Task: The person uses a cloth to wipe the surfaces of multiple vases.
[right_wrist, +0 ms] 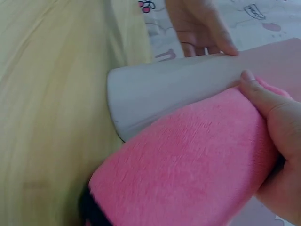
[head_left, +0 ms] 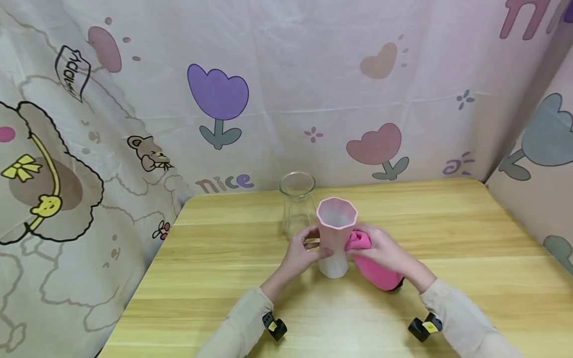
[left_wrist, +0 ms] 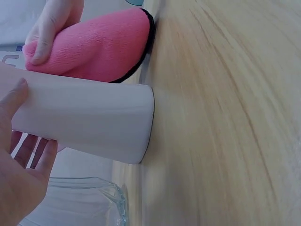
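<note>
A tall vase [head_left: 334, 263], pink at its faceted rim and fading to white at the base, stands upright on the table. My left hand [head_left: 301, 252] holds it from the left, thumb on the near side and fingers around the far side. In my right hand [head_left: 382, 247] is a bunched pink cleaning cloth [head_left: 378, 272] with a black edge, gripped at its upper end beside the vase's right wall. The fuzzy cloth [right_wrist: 188, 155] hangs down along the vase [right_wrist: 164, 89] in the right wrist view.
Behind and left of the pink vase stands a clear glass vase [head_left: 298, 195] with a flared rim. The wood-grain table [head_left: 215, 278] backs onto a printed curtain [head_left: 286, 89], with more curtain along the left and right sides.
</note>
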`<act>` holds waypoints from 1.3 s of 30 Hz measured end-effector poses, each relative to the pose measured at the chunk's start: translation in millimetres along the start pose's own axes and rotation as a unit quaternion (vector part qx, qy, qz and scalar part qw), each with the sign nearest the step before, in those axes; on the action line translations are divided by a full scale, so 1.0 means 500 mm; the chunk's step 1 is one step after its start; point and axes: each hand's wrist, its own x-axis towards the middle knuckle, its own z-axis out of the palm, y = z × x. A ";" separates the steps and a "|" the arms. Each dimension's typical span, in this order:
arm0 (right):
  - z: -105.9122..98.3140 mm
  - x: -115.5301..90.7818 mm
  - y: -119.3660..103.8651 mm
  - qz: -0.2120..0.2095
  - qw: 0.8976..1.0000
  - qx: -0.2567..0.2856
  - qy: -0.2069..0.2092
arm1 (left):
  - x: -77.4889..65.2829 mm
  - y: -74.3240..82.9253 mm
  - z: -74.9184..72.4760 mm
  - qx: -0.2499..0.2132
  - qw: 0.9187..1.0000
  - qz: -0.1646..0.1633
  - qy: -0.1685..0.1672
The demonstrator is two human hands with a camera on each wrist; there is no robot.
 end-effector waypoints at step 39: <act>-0.022 0.005 -0.028 -0.059 0.993 -0.014 0.100 | 0.003 -0.002 -0.001 -0.025 1.000 0.005 0.000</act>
